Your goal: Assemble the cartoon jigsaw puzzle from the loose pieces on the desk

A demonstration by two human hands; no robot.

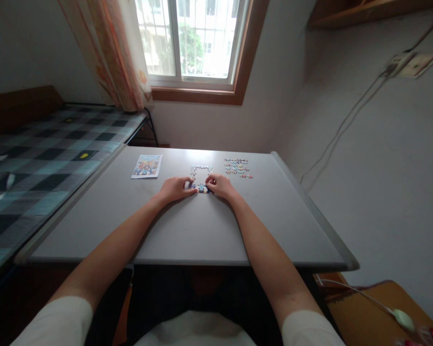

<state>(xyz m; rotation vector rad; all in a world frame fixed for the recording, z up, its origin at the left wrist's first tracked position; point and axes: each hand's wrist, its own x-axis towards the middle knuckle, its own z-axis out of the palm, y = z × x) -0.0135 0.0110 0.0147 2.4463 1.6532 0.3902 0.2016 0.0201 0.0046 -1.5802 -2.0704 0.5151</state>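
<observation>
Where the hollow, multicoloured jigsaw frame (203,189) lies on the grey table (195,230), steady its left side with your left hand (175,188), fingers apart | press gently with your right hand (221,186) opposite | cannot tell whether those fingers clamp anything

The person has one left hand (175,189), one right hand (222,186), two forearms (124,238) and two sleeves (57,324). There is one worktop (202,230), with one card (146,166), one part-joined puzzle (203,189) and many loose pieces (237,169), too small to count singly but lying in roughly four rows. The room shows one bed (57,139), one curtain (110,53), one shelf (361,13) and one window (198,43) with two panes (209,38). Whether one cord (341,129) or two runs down the wall (375,192) is unclear.
</observation>
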